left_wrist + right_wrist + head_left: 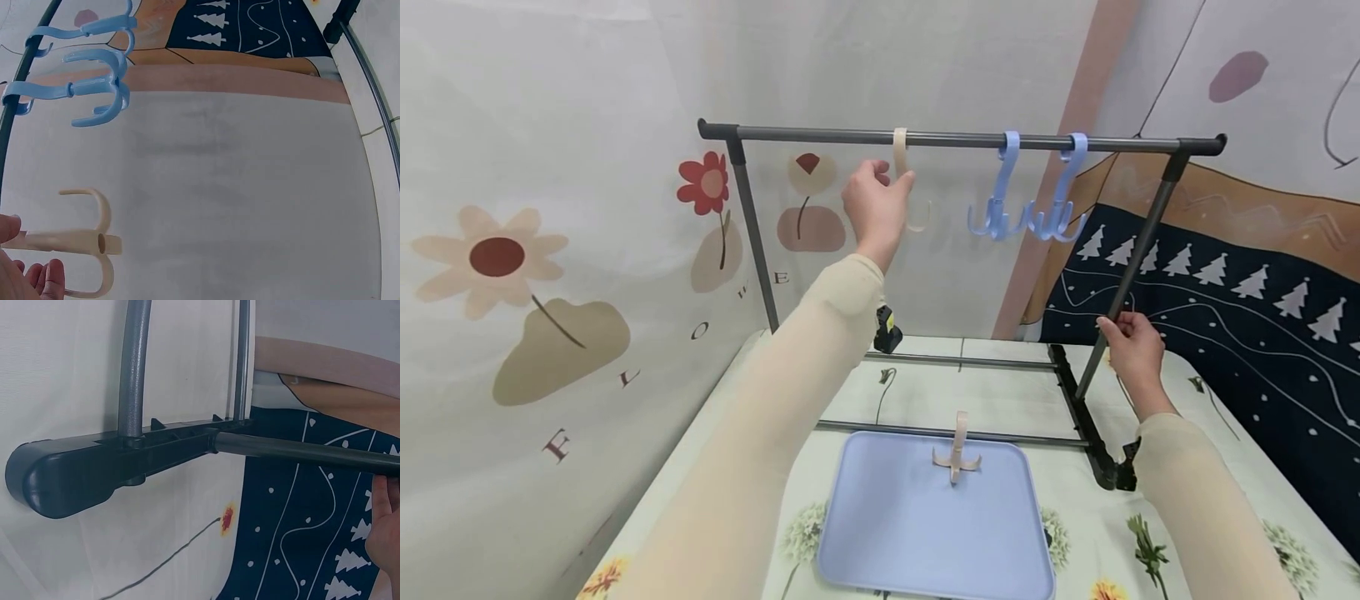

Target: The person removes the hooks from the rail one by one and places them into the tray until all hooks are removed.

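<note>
A beige hook [69,242] with curved prongs hangs from the top rail [955,138] of a dark garment rack. My left hand [880,204] holds its stem just under the rail, thumb on one side and curled fingers on the other. In the head view that hand hides much of the hook. My right hand [1137,354] grips the rack's right post [1138,258] partway up, with the thumb in front. To the right of the beige hook, two blue hooks [997,208] hang side by side on the rail.
A blue tray [925,525] lies on the flower-patterned cloth in front of the rack, with another beige hook [957,457] at its back edge. The rack's black foot [81,472] and lower bars [992,437] rest behind it. Patterned curtains [587,167] close in the back and sides.
</note>
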`<state>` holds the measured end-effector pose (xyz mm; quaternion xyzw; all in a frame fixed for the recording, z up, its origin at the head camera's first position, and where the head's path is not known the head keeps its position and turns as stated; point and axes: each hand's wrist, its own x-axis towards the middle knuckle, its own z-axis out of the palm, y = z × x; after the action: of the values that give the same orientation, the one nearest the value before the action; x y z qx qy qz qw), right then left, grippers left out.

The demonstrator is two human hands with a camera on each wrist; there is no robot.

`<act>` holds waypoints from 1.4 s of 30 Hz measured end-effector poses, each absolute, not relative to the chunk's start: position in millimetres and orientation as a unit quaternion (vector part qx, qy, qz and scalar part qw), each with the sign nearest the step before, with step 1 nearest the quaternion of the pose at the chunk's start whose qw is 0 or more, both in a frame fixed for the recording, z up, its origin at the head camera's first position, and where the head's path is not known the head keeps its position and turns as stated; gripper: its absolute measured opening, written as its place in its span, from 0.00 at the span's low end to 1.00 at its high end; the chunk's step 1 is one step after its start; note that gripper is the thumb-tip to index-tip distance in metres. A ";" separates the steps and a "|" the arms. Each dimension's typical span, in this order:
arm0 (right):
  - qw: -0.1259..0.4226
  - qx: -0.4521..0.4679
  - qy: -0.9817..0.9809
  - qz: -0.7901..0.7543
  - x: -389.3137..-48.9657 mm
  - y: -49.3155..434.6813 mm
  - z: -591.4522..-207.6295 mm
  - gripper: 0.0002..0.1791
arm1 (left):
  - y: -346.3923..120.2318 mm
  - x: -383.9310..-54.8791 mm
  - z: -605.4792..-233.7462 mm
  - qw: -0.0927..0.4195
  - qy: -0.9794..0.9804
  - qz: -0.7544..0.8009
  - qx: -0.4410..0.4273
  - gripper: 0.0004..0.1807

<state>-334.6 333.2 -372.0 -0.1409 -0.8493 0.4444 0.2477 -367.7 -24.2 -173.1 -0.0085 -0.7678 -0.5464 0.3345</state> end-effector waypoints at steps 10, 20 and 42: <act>0.243 -0.147 -0.849 0.446 -335.9 334.6 -374.4 0.29 | -15.2 -371.7 -179.0 0.358 -0.765 -0.535 -0.009 0.14; 0.234 -0.143 -0.846 0.458 -336.7 335.3 -375.9 0.28 | -12.3 -376.5 -182.3 0.368 -0.762 -0.533 -0.017 0.12; 0.229 -0.137 -0.843 0.467 -339.6 338.7 -376.7 0.31 | -17.7 -380.0 -168.0 0.377 -0.765 -0.521 -0.002 0.09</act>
<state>-339.6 338.7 -376.7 -0.1366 -0.8428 0.4673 0.2294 -380.0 -17.7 -168.0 -0.0024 -0.7654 -0.5215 0.3770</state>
